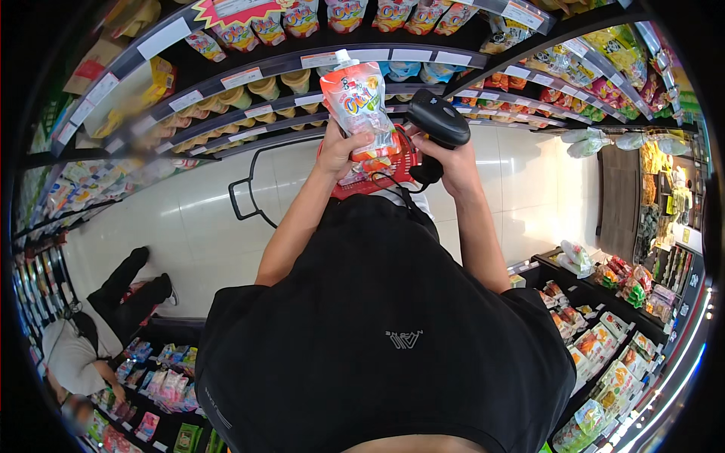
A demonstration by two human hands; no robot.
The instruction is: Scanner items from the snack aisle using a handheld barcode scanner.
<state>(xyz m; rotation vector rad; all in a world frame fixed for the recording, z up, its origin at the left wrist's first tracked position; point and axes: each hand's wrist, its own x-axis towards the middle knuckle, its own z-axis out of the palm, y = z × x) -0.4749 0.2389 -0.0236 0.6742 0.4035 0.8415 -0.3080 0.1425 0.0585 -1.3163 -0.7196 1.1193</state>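
Note:
My left hand grips a spouted jelly drink pouch, red and white with a white cap. The pouch is upright, its printed front and a barcode near the bottom facing me. In my right hand is a black handheld barcode scanner, its head just right of the pouch and apart from it. A black cable runs from around the scanner toward my waist. Below the pouch, a red plastic shopping basket holds some packages, partly hidden by my hands and the pouch.
Shelves ahead carry a row of similar pouches, cups and bagged snacks. A black handle juts out over the tiled floor on the left. Another person reaches toward a shelf at lower left. Packaged goods fill shelves behind right.

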